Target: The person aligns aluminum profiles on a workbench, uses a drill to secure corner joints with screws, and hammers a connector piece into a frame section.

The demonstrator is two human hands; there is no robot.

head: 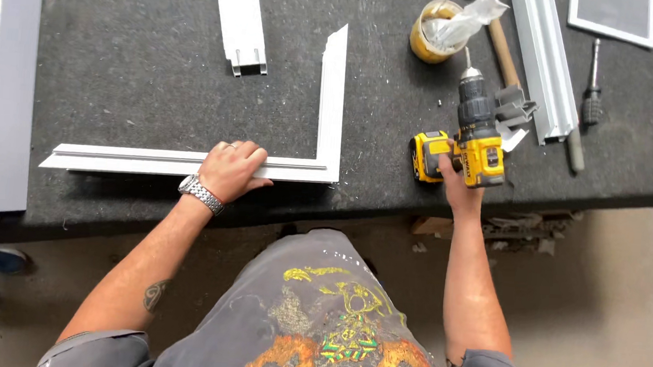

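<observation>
The right hand [455, 183] wraps the drill [473, 140], hiding its grip and its own palm. The left hand [232, 169] covers a stretch of the white frame [324, 114] near the bench's [120, 62] front edge. The top edge cuts off a hammer [502, 50], a rail [546, 61] and a panel [614, 18]. A plastic bag [464, 21] masks the yellow tub's [427, 41] contents.

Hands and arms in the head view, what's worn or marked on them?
Both arms are bare up to short grey sleeves. The left hand has a ring on one finger and a silver metal link watch at the wrist; a dark tattoo marks that forearm. The right hand wears nothing visible.
</observation>
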